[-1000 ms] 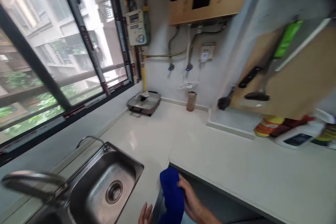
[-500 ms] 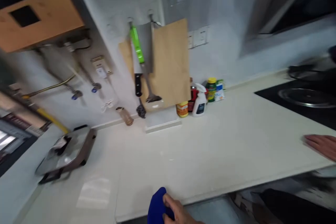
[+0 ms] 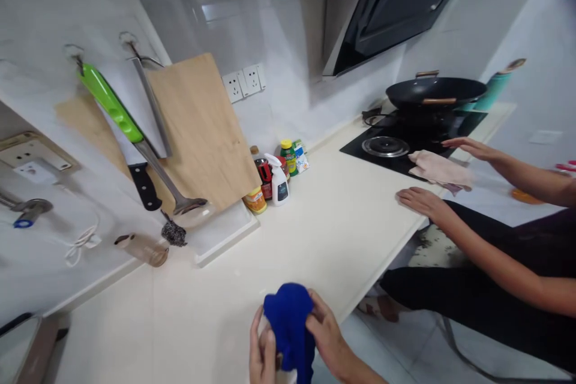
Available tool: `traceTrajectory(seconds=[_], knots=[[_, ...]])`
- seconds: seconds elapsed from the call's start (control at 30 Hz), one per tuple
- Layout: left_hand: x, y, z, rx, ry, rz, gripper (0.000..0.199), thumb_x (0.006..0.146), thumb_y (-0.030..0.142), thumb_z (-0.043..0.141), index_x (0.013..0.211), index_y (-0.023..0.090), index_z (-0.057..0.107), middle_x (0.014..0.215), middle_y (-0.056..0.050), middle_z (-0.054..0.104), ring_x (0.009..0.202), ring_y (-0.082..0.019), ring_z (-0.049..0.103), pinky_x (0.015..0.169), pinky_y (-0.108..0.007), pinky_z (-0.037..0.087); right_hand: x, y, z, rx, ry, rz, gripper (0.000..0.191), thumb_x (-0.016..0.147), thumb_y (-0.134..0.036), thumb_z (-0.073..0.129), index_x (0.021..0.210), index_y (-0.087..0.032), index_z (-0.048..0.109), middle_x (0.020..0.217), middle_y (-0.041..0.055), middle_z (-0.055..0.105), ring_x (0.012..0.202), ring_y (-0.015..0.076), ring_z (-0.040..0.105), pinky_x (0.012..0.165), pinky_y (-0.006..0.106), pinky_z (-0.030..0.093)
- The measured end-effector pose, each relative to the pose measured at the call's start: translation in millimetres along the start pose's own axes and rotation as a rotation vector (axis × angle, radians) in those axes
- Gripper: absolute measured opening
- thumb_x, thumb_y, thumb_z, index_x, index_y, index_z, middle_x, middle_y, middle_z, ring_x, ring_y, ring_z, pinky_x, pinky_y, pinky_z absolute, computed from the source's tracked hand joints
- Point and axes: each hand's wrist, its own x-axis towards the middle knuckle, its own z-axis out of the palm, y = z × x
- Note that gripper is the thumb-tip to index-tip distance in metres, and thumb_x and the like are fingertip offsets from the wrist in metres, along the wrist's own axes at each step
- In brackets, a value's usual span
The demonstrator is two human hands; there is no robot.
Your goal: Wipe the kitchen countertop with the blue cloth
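Beside the glossy white surface (image 3: 342,240), your left hand (image 3: 261,351) and right hand (image 3: 330,339) grip limp blue cloth (image 3: 290,324), whose dangling end could snag its edge if dragged.

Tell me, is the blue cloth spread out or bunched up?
Bunched up: the blue cloth hangs in folds, gripped by the right hand, not laid flat.

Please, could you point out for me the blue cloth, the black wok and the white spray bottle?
Blue cloth (image 3: 290,318): head view, now; upper middle of the cloth.
Black wok (image 3: 405,96): head view, now; left part of its dark body.
White spray bottle (image 3: 279,180): head view, now; its body, above the label.
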Motion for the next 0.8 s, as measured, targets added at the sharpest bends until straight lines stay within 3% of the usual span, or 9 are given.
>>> traceTrajectory(seconds=[0.13,0.23,0.3,0.43,0.6,0.7,0.8], knots=[[17.4,2.9,-1.9,-0.075,-0.22,-0.055,0.082,0.073,0.073,0.063,0.133,0.018,0.059,0.121,-0.014,0.071,0.111,-0.031,0.066,0.095,-0.043,0.056,7.0,-9.8,6.4,0.287,0.182,0.026,0.026,0.069,-0.042,0.073,0.087,-0.024,0.068,0.088,0.0019,0.07,0.078,0.022,0.06,0.075,0.035,0.05],[25.6,0.0,-4.2,0.002,-0.301,0.076,0.074,0.068,0.069,0.071,0.12,0.016,0.069,0.121,-0.015,0.071,0.12,-0.033,0.061,0.105,-0.042,0.049,7.2,-7.1,5.8,0.347,0.214,0.093,0.025,0.072,-0.047,0.065,0.075,-0.023,0.07,0.078,0.0042,0.07,0.075,0.0254,0.062,0.074,0.039,0.051],[32.4,-1.1,-8.6,0.063,-0.333,0.155,0.066,0.071,0.067,0.069,0.114,0.017,0.072,0.118,-0.015,0.072,0.119,-0.033,0.062,0.11,-0.042,0.045,7.5,-2.2,5.5,0.333,0.191,0.154,0.033,0.077,-0.053,0.059,0.081,-0.022,0.072,0.079,0.0061,0.071,0.079,0.0278,0.064,0.076,0.042,0.051],[50.2,2.5,-31.7,0.068,-0.181,0.143,0.064,0.079,0.068,0.058,0.113,0.016,0.071,0.118,-0.015,0.072,0.119,-0.031,0.062,0.113,-0.044,0.041,14.8,4.2,6.1,0.201,0.276,0.094,0.031,0.079,-0.052,0.063,0.092,-0.025,0.071,0.087,0.0039,0.072,0.085,0.0285,0.065,0.079,0.042,0.05],[71.2,14.5,-66.0,-0.063,-0.018,0.104,0.066,0.081,0.069,0.055,0.116,0.015,0.069,0.117,-0.014,0.072,0.117,-0.03,0.063,0.107,-0.044,0.048,30.8,6.6,3.2,0.171,0.384,-0.033,0.025,0.073,-0.042,0.077,0.074,-0.026,0.059,0.076,-0.0033,0.063,0.073,0.0193,0.056,0.073,0.034,0.047],[79.4,27.8,-72.2,-0.056,0.053,0.134,0.063,0.081,0.068,0.056,0.115,0.016,0.068,0.114,-0.012,0.073,0.116,-0.029,0.064,0.104,-0.041,0.05,38.5,8.9,-1.9,0.098,0.386,-0.054,0.039,0.068,-0.036,0.082,0.068,-0.025,0.045,0.066,-0.006,0.05,0.063,0.015,0.046,0.063,0.029,0.041],[83.2,43.1,-68.5,0.054,0.031,0.278,0.059,0.083,0.067,0.054,0.11,0.017,0.069,0.107,-0.01,0.075,0.106,-0.027,0.067,0.094,-0.037,0.055,45.3,5.5,-11.5,-0.108,0.344,-0.127,0.044,0.074,-0.044,0.078,0.067,-0.025,0.039,0.061,-0.0063,0.037,0.058,0.0145,0.037,0.057,0.028,0.035]])
